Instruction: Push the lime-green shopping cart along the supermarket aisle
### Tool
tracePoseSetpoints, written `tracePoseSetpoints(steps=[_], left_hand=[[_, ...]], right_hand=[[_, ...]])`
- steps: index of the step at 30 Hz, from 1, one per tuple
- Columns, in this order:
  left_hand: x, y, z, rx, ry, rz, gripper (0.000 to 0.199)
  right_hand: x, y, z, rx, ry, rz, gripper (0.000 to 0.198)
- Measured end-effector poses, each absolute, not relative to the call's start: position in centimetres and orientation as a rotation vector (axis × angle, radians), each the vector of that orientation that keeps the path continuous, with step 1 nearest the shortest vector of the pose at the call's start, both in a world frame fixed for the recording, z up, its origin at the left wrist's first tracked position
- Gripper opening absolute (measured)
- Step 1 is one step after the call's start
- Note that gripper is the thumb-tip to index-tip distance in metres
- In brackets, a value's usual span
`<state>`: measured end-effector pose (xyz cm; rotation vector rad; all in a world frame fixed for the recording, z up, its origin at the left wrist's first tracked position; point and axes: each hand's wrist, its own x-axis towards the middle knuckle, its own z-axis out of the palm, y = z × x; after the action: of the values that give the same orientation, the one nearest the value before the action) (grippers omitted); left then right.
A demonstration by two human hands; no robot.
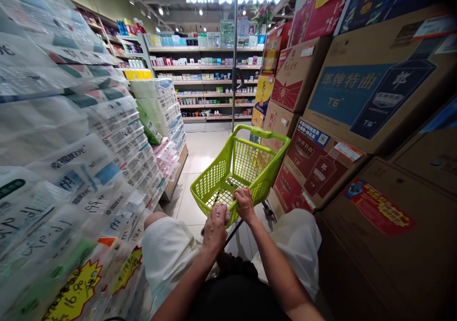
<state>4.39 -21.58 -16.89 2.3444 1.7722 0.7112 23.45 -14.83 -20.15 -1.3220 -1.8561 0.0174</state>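
A lime-green plastic shopping cart [257, 161] with a lattice basket stands in front of my knees, its basket holding no goods. Curled over the near rim of the basket is my right hand [244, 204], closed on it. Just to the left, my left hand [215, 228] is closed at the same rim. A small pale pinkish lump [227, 215] shows beside its fingers, too unclear to name. The cart's push handle [262, 132] is at the far side, and part of its frame is hidden behind my hands and legs.
Stacked wrapped tissue packs [121, 140] line the left, with yellow price signs [75, 290] low down. Cardboard drink cartons [342, 85] rise close on the right. Pale floor tiles [203, 142] lead to cosmetics shelves [210, 66]. A thin upright pole [234, 40] stands beyond the cart.
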Motion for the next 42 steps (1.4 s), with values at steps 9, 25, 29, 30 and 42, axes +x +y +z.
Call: tracePoseSetpoints(steps=[9, 25, 29, 30, 42], left_hand=[[3.0, -22.0, -19.1, 2.168, 1.885, 0.823, 0.084], [-0.8, -16.3, -21.2, 1.753, 1.858, 1.345, 0.067], [-1.9, -13.8, -19.3, 1.579, 1.938, 1.344, 0.057], [-2.2, -13.0, -18.6, 1.549, 1.965, 1.309, 0.056], [-0.6, -16.7, -21.8, 1.329, 1.667, 1.424, 0.036]], right_hand=[[23.4, -14.8, -20.2, -1.329, -1.853, -0.011, 0.038], [22.9, -14.6, -20.7, -1.272, -1.789, -0.027, 0.033], [22.9, -14.8, -20.5, -1.295, -1.807, -0.028, 0.032], [22.8, -14.8, -20.5, -1.300, -1.806, -0.030, 0.032], [22.5, -16.3, -17.1, -1.277, -1.908, 0.177, 0.038]])
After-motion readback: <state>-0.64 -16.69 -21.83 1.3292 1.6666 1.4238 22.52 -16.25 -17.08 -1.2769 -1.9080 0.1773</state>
